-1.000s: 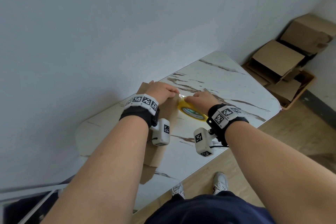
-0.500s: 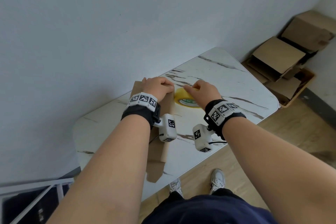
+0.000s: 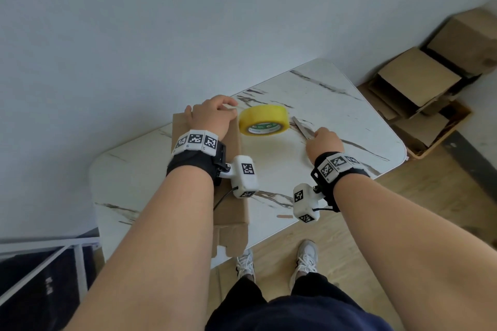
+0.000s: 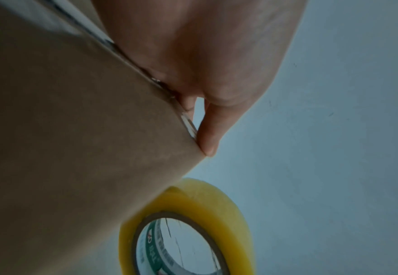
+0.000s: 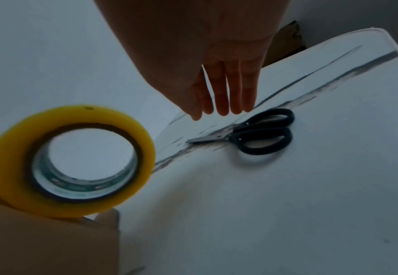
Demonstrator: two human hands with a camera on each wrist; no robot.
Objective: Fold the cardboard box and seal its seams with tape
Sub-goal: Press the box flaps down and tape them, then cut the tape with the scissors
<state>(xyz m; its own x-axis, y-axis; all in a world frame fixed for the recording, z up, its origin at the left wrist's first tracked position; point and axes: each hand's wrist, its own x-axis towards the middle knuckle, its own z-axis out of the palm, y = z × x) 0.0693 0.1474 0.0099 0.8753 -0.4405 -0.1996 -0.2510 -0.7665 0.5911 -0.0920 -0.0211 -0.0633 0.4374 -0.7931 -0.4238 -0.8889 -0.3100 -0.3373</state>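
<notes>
A flattened brown cardboard box (image 3: 234, 204) lies along the left of the marble table (image 3: 336, 99). My left hand (image 3: 213, 115) rests on its far end. In the left wrist view its fingers (image 4: 208, 134) press a clear tape strip onto the box (image 4: 75, 148) edge. The yellow tape roll (image 3: 264, 120) stands by itself just right of that corner. Black-handled scissors (image 5: 261, 133) lie on the table right of the roll. My right hand (image 5: 221, 106) hovers over them with straight fingers, holding nothing; in the head view the right hand (image 3: 324, 141) hides the handles.
A pale wall runs close behind the table. Several cardboard boxes (image 3: 419, 83) are piled on the floor at the right. A dark rack with white bars (image 3: 53, 263) stands at the lower left. The box's near flaps (image 3: 231, 239) reach the table's front edge.
My right hand has let go of the tape roll and moved right, over the scissors. The roll now stands alone. My left hand stays on the box's far end.
</notes>
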